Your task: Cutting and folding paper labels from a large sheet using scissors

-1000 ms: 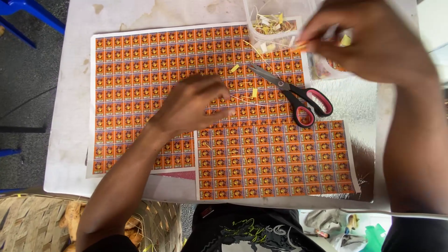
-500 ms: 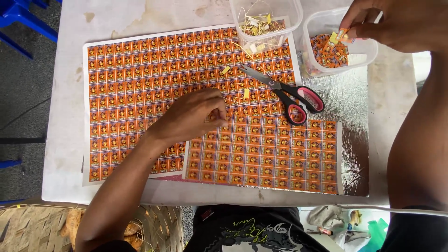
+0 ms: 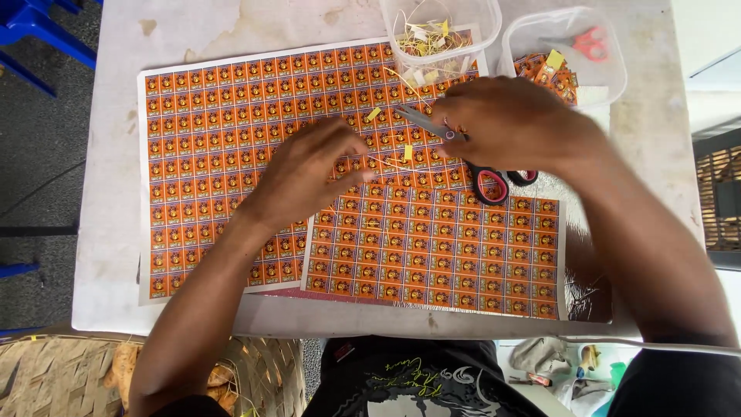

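Two large sheets of small orange printed labels (image 3: 224, 139) lie on a white table (image 3: 116, 293). My left hand (image 3: 309, 174) rests fingers-down on the sheets near their middle, its fingertips pinched at a thin yellow strip. My right hand (image 3: 513, 123) hovers over the red-handled scissors (image 3: 490, 179), which lie on the sheets with blades pointing up-left; the fingers touch the blades and handle area. Small yellow scraps (image 3: 407, 152) lie between the hands.
A clear tub (image 3: 478, 31) with yellow trimmings stands at the top centre. A second clear tub (image 3: 610, 73) at top right holds cut orange labels and small red scissors. Blue chair legs (image 3: 31, 38) are at top left, a woven basket (image 3: 54, 374) below the table.
My right hand came down from the top-right tub to the scissors on the sheets. My left hand stayed on the sheets, its fingers shifting slightly.
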